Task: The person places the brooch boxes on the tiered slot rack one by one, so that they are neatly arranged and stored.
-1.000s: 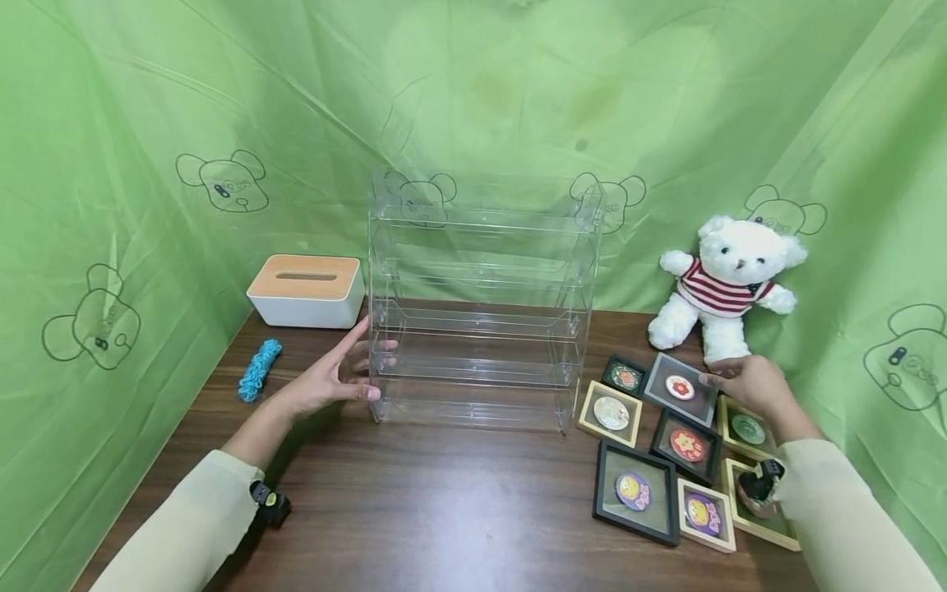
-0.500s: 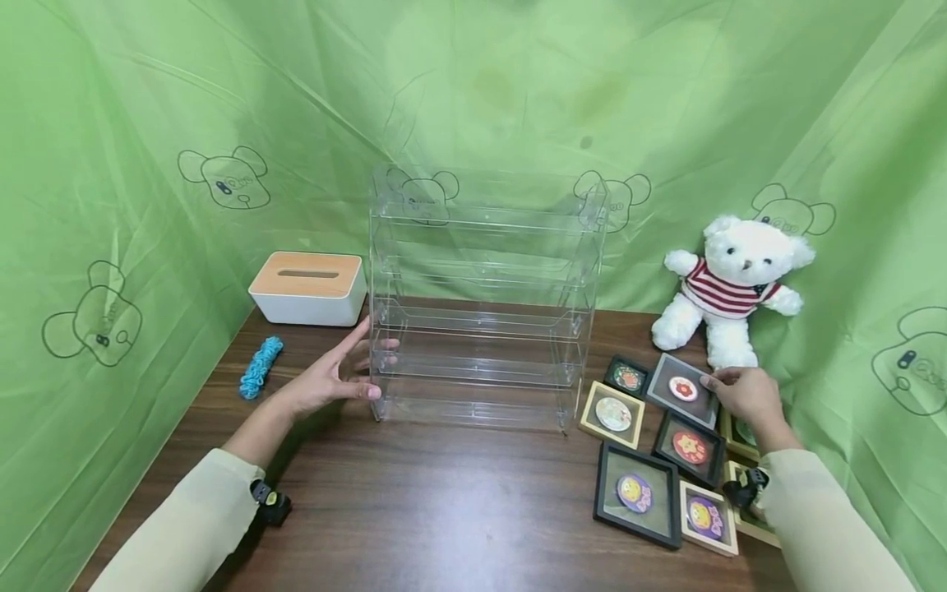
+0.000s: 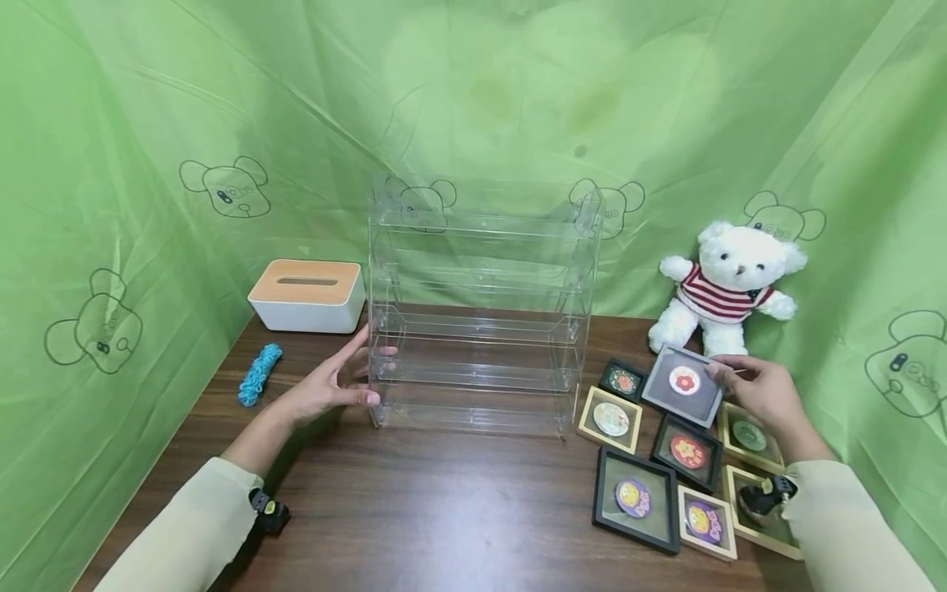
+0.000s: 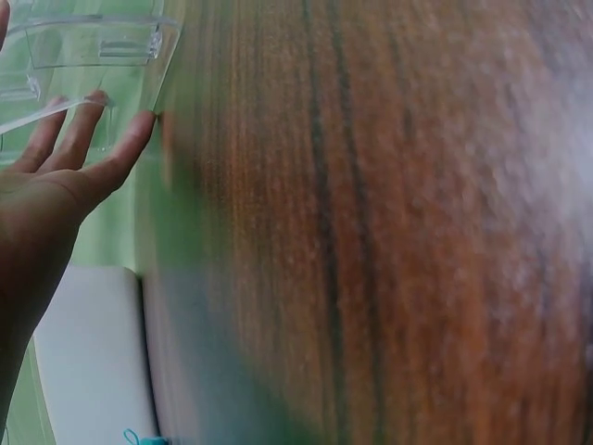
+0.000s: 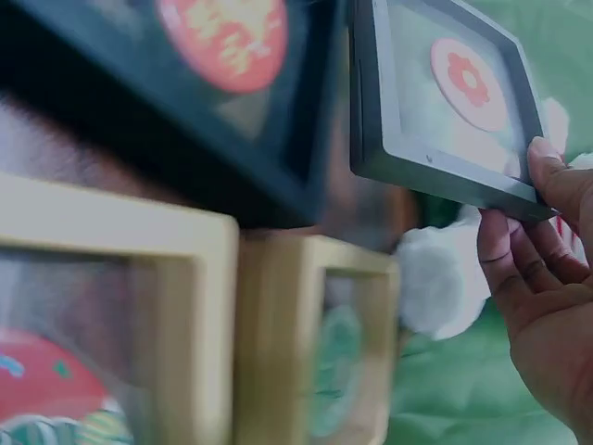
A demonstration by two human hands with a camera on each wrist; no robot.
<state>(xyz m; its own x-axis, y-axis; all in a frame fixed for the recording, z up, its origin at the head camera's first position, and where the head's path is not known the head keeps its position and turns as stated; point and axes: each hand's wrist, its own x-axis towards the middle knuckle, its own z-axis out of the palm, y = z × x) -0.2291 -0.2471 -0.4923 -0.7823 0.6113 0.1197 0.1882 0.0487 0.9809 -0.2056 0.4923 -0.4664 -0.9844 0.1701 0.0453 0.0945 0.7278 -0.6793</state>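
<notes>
A clear tiered display rack stands upright in the middle of the table. My left hand holds its left side, thumb at the front edge and fingers showing through the clear plastic; in the left wrist view the fingers reach along the panel. My right hand pinches the right corner of a grey picture frame with a red flower badge inside. In the right wrist view the thumb lies on the frame's face, fingers beneath, and the frame is tilted and raised above the other frames.
Around the right hand lie several framed badges, among them a black frame and a light wooden frame. A white teddy bear sits behind them. At left stand a tissue box and a blue rope bundle.
My right hand has taken the grey frame by its corner and lifted it from the table, tilting it a little. The left hand stays at the rack's side.
</notes>
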